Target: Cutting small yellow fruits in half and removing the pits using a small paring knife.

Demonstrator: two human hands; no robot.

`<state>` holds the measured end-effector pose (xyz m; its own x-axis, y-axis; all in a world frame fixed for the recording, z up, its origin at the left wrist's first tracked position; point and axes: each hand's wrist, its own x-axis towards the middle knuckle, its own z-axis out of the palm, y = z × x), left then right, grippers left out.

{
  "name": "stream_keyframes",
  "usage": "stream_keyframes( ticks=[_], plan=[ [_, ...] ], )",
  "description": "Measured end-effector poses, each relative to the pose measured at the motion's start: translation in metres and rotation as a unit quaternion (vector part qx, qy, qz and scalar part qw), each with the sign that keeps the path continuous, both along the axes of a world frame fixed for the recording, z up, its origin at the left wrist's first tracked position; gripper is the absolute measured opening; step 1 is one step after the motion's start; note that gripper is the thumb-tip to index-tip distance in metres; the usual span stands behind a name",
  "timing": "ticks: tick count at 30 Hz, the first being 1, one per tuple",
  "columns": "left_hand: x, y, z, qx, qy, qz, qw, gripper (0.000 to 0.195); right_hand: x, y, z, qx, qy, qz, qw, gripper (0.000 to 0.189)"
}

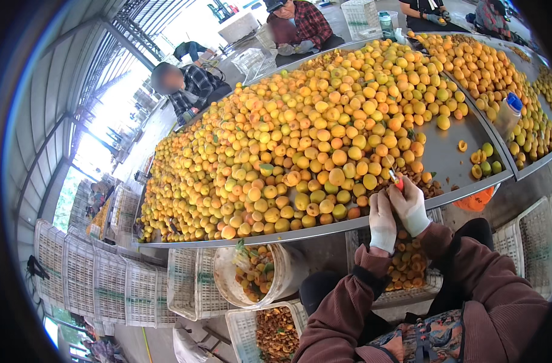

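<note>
My right hand [411,206], in a white glove, grips a small knife [397,180] with a red handle; its blade points away over the fruit. Close beside it is my gloved left hand [381,223], fingers bent down at the table edge. Whether it holds anything is hidden. Both hands are at the near rim of a metal table [453,140] heaped with yellow-orange apricots [303,149]. Brown pits [432,188] lie just past my right hand. Below my wrists, a plastic crate [432,283] contains apricot halves [405,267].
Left of my knees stand a white bucket [294,272] of fruit and leaves and a crate [237,336] of brown scraps. Stacked crates [108,277] line the left. Cut and green fruit [484,165] and a blue-lidded bottle [507,113] are at right. Several people sit across the table.
</note>
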<state>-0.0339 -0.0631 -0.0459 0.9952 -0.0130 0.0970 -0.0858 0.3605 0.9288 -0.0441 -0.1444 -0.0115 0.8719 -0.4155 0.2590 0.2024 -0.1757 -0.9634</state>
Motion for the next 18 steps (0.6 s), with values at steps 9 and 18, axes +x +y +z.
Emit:
stream_keyframes(
  ticks=[9, 18],
  plan=[
    [-0.009, 0.022, 0.012, -0.154, 0.444, -0.215, 0.856, 0.037, -0.015, -0.019, 0.006, -0.293, -0.138, 0.105, 0.940, 0.015],
    [-0.002, 0.013, -0.020, -0.115, 0.165, -0.116, 0.973, 0.017, 0.004, -0.030, -0.055, 0.043, 0.034, 0.126, 0.991, 0.020]
  ],
)
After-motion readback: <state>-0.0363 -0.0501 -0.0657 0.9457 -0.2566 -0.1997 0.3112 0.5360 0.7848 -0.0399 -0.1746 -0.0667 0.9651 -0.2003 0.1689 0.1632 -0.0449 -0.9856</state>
